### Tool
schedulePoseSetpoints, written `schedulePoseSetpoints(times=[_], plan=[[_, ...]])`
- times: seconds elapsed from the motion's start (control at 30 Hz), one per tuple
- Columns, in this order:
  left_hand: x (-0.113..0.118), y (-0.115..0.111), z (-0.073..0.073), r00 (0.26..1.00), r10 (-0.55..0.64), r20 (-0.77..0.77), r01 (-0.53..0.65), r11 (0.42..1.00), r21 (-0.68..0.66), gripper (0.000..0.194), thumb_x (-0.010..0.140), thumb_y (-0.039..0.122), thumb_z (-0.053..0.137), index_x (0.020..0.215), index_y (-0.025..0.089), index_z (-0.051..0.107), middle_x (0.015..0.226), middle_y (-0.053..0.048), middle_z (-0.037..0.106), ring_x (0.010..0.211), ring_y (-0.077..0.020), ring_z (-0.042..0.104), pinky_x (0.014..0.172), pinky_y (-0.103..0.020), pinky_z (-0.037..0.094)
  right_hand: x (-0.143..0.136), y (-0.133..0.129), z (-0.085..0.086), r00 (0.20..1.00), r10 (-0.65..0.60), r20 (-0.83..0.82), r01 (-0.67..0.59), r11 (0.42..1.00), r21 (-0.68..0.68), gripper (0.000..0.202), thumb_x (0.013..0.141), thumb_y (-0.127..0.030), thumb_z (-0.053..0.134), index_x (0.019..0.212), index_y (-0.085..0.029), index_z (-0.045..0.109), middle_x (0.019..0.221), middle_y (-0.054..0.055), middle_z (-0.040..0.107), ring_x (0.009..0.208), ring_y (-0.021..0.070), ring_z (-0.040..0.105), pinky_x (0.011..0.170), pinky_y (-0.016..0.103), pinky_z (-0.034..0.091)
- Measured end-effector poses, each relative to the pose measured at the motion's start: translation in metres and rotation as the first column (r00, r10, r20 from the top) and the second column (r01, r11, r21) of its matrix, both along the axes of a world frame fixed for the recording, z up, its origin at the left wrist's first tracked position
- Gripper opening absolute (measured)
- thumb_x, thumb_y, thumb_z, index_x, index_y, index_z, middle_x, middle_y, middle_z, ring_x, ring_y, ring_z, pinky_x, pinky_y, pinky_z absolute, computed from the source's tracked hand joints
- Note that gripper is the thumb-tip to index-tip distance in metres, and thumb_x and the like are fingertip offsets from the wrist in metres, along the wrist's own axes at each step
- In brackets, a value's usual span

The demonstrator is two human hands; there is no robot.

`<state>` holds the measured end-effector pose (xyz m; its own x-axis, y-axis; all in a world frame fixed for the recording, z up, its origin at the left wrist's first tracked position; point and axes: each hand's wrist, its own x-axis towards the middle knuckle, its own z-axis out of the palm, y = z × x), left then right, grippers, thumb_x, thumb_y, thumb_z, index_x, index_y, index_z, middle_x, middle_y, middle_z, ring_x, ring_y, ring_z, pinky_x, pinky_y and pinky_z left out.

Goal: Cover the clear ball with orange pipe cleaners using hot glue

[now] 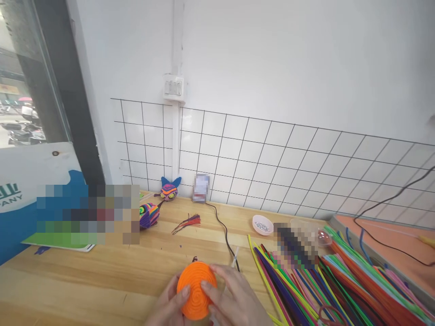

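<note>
An orange disc (197, 294), coiled in a spiral from what looks like pipe cleaner, is held above the front of the table. My left hand (170, 302) closes on its left edge, with the thumb on its face. From the right, my right hand (236, 296) grips it too, thumb on the spiral and index finger along the upper rim. A small dark curl (195, 259) shows just past the disc's top edge; I cannot tell whether it is attached. Many coloured pipe cleaners (288, 290) lie to the right of my hands.
Farther back are two colourful wound figures (169, 190), (149, 215), a tassel of threads (190, 222) and a pink bowl (263, 225) of small beads. A black cable (222, 224) crosses the wooden table. Red scissor handles (331, 315) lie at the front right. A wire grid (238, 158) lines the wall.
</note>
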<state>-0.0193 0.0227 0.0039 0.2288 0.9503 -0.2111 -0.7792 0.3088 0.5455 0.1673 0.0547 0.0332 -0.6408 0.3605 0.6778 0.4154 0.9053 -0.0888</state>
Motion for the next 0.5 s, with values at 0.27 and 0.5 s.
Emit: schedulePoseSetpoints(times=[0.27,0.5], plan=[[0.003,-0.004,0.005,0.998,-0.01,-0.054,0.011,1.0,0.029,0.037,0.063,0.026,0.081,0.098,0.019,0.067,0.098,-0.009,0.073,0.088,-0.0239,0.067,0.079,-0.036,0.051,-0.003,-0.01,0.012,0.994,-0.004,-0.112,-0.026,0.962,-0.271,0.01,0.087,-0.013,0.054,0.095,-0.019,0.055,0.095,0.009,0.058,0.089,0.0207,0.059,0.077,0.033,0.052],[0.007,-0.004,0.0,0.988,-0.07,-0.137,0.077,0.996,0.052,0.04,0.061,0.025,0.082,0.097,0.018,0.066,0.099,-0.01,0.07,0.087,-0.0276,0.067,0.075,-0.041,0.053,-0.006,-0.013,0.007,0.995,-0.049,-0.09,-0.012,0.818,-0.575,0.01,0.084,-0.011,0.056,0.083,-0.021,0.054,0.092,0.003,0.05,0.089,0.0171,0.054,0.077,0.028,0.046]])
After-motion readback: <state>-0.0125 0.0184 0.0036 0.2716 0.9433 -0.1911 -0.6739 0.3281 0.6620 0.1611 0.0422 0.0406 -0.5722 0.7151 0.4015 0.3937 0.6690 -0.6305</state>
